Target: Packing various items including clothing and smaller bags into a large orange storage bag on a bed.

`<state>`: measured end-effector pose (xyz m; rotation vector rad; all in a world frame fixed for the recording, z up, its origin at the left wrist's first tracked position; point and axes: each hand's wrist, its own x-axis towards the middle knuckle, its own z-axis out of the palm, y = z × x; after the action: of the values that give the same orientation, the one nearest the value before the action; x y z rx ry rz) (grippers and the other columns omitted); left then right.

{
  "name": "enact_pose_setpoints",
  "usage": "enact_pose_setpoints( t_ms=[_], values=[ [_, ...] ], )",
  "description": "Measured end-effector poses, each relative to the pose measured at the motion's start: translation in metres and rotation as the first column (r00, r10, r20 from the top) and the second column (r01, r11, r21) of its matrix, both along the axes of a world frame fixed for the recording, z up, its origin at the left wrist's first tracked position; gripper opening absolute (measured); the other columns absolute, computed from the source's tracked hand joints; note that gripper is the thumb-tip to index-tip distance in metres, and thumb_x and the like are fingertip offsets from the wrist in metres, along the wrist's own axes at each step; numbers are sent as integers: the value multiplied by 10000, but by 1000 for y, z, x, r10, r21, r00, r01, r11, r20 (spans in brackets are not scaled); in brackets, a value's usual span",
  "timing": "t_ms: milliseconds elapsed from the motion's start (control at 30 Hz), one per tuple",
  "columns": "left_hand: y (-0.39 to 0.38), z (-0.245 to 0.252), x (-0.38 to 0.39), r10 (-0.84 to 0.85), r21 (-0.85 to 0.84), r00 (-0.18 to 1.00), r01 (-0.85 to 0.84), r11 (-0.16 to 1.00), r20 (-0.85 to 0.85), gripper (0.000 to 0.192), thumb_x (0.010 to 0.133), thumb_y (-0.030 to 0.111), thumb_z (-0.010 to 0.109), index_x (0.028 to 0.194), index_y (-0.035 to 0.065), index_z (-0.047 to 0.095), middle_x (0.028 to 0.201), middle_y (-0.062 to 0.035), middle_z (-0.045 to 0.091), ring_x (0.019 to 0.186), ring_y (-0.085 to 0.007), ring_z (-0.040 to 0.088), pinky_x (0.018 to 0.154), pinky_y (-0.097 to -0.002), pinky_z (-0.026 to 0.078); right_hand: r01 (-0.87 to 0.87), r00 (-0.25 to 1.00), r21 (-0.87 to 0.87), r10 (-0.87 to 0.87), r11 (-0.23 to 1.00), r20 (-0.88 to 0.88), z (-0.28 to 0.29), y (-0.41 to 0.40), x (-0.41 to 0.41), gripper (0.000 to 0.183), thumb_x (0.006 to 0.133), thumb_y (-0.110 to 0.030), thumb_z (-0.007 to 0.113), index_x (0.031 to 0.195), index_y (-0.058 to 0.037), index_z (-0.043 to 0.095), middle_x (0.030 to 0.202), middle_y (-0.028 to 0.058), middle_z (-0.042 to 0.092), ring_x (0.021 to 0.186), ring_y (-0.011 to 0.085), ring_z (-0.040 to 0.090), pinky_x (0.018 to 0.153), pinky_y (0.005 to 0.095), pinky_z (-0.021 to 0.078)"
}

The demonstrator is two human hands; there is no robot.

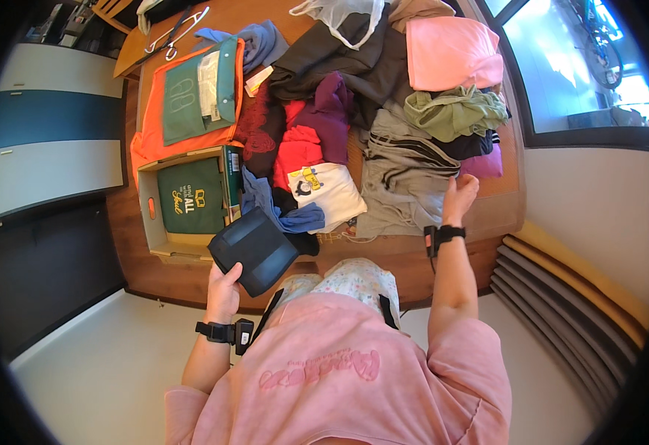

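My left hand [225, 288] grips a flat black folded item [255, 251], its material unclear, with the thumb on top, beside the cardboard box [163, 247]. At the waistband of grey drawstring pants [407, 183] is my right hand [462, 192], its fingers curled against the edge of the cloth; whether they pinch it I cannot tell. Between the hands lie a white printed garment [332, 194], a blue cloth [302, 217], a red garment [300, 150] and a purple one [330, 111]. A dark green printed cloth item [191, 197] lies inside the box.
An orange bag [149, 133] with a green pouch [182, 100] on it lies behind the box. White hangers [191, 28] lie at the back left. Dark garments [346, 61], a plastic bag [346, 16], a pink folded cloth [452, 53] and a green garment [452, 114] fill the back and right.
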<state>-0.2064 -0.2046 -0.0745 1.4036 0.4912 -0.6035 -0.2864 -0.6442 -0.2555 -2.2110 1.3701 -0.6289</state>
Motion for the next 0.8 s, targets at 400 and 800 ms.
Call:
enact_pose_setpoints(
  t_ms=[400,800],
  values=[
    [11,3,-20,25,57,998,-28,998,50,502,814,5,525,1285,12,351,1264,-91,446,1159,-202,427,982,-337,335,-321,825,819,565,476,-5,-47,160,83,502,695,-174,684,1131,-3,503,1072,185,581,993,292,558,858,346,428],
    [-14,-12,14,-37,-100,994,47,994,99,473,814,20,552,1261,19,396,1229,-79,483,1112,-181,468,975,-324,345,-556,789,431,614,711,6,37,78,79,344,714,-98,647,1027,-33,518,987,163,555,938,339,523,777,392,438]
  ],
)
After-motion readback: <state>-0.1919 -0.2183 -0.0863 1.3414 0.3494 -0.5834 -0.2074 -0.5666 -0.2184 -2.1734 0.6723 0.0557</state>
